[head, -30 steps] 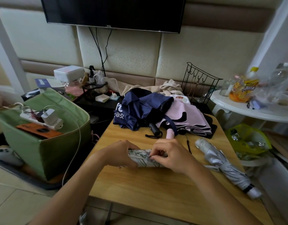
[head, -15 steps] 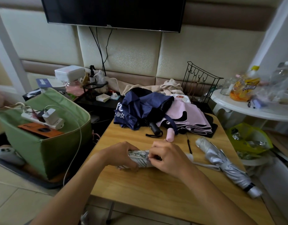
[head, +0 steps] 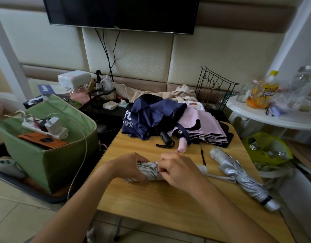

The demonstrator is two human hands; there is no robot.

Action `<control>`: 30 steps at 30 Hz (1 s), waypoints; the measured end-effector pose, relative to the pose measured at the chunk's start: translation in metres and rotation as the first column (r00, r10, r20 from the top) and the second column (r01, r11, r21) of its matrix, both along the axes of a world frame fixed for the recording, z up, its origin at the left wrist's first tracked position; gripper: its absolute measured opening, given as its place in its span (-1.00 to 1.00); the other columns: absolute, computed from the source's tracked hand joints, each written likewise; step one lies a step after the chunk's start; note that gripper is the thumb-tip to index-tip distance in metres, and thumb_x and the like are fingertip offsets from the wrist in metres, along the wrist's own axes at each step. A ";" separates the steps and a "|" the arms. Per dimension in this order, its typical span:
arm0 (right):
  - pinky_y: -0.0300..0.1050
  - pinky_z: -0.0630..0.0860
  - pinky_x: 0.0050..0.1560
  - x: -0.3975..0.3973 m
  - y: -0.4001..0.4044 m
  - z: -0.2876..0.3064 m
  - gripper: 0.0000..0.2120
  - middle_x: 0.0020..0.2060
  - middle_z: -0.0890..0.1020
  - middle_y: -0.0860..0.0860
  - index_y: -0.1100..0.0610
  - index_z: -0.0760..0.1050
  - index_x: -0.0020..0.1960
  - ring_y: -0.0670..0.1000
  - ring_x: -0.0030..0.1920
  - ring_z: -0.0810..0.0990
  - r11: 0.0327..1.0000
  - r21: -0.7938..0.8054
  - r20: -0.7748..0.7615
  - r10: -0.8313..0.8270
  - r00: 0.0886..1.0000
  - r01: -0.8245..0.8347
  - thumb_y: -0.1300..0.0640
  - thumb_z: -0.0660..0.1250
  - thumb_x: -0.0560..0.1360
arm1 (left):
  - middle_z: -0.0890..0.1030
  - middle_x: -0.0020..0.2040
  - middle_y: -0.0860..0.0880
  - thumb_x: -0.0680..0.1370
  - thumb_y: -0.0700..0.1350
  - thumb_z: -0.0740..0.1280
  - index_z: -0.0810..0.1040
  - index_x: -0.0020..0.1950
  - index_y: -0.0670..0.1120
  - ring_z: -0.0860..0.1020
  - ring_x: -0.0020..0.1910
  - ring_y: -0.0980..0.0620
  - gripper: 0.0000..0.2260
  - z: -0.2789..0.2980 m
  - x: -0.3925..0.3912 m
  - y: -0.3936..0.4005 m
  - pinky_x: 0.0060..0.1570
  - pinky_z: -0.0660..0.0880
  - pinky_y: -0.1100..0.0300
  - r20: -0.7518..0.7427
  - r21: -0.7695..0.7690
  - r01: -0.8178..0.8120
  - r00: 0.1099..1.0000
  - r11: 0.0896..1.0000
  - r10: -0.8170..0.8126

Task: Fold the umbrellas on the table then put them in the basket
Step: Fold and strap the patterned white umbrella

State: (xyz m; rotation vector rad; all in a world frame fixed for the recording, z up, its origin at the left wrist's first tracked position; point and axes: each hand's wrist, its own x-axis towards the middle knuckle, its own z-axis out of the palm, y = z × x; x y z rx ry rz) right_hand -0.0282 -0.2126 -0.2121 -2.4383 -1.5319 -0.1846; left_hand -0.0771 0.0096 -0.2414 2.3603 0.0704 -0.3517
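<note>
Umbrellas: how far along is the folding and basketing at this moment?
Done: the silver umbrella lies rolled on the table. In hand: both hands, left and right, grip the patterned umbrella. Left: the navy and pink umbrellas lie loose, and no umbrella shows in the green basket.

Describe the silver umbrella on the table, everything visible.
The silver umbrella lies rolled shut on the wooden table near its right edge, angled toward the near right corner. Its shiny, crinkled fabric is bunched, with a dark band near the pale near end. Neither hand touches it; a pale strap lies against its left side.
</note>
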 end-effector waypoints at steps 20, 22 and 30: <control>-0.06 0.44 -0.10 0.021 -0.001 -0.013 -0.48 0.12 0.51 -0.15 -0.11 0.37 0.10 -0.04 0.08 0.50 0.948 -0.280 -0.206 -0.210 0.956 0.148 -0.27 0.56 0.33 | 0.68 -0.08 0.19 0.33 0.05 0.54 0.60 0.24 0.22 0.62 -0.15 0.21 -0.52 0.011 -0.015 -0.002 -0.10 0.60 0.09 0.206 0.175 0.101 0.969 0.979 -0.136; -0.07 0.41 -0.17 0.025 -0.005 -0.005 -0.57 0.05 0.52 -0.15 -0.09 0.38 0.04 -0.03 -0.01 0.51 0.960 -0.225 -0.190 -0.209 0.959 0.165 -0.19 0.53 0.35 | 0.69 -0.07 0.19 0.32 0.05 0.54 0.60 0.23 0.22 0.64 -0.15 0.19 -0.53 0.013 -0.017 0.005 -0.09 0.61 0.03 0.229 0.116 0.071 0.969 0.991 -0.097; -0.05 0.52 -0.18 0.032 -0.015 0.001 -0.55 -0.02 0.47 -0.08 -0.09 0.37 -0.07 -0.03 -0.10 0.51 0.947 -0.224 -0.104 -0.259 0.960 0.231 -0.33 0.42 0.25 | 0.67 -0.02 0.24 0.33 0.03 0.60 0.59 0.21 0.20 0.63 -0.07 0.25 -0.53 0.017 -0.019 0.002 -0.05 0.61 0.09 0.345 0.062 0.048 0.936 0.997 -0.067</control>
